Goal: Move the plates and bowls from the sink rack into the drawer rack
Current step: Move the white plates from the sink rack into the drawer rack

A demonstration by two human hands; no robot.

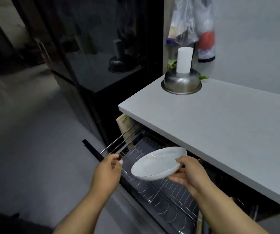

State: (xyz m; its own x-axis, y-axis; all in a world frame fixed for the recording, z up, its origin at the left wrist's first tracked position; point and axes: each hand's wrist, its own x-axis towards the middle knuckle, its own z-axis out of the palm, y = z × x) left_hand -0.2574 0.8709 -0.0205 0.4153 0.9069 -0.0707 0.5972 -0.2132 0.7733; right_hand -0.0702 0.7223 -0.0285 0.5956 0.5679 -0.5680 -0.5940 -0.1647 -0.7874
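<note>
— Well, can any brand or writing be read?
— None can be made out; everything is blurred and dim.

— What is counted of the task's things?
— One white plate is seen, tilted and held in the air above the drawer rack, which is pulled out from under the grey surface. The rack's wire slots are shown bare.

— How are the hands placed?
— The plate's rim at three o'clock is pinched by the right hand, thumb on top and fingers curled beneath. At nine o'clock of the plate, the left hand is seen with fingers curled near the drawer's front edge; whether something is gripped cannot be told.

— And what else is around?
— One upturned steel bowl is set at twelve o'clock on the surface, topped by one white cylinder. Plastic bags are hung above it. A wooden board is tucked at the drawer's far end, beside a dark glossy cabinet.
</note>
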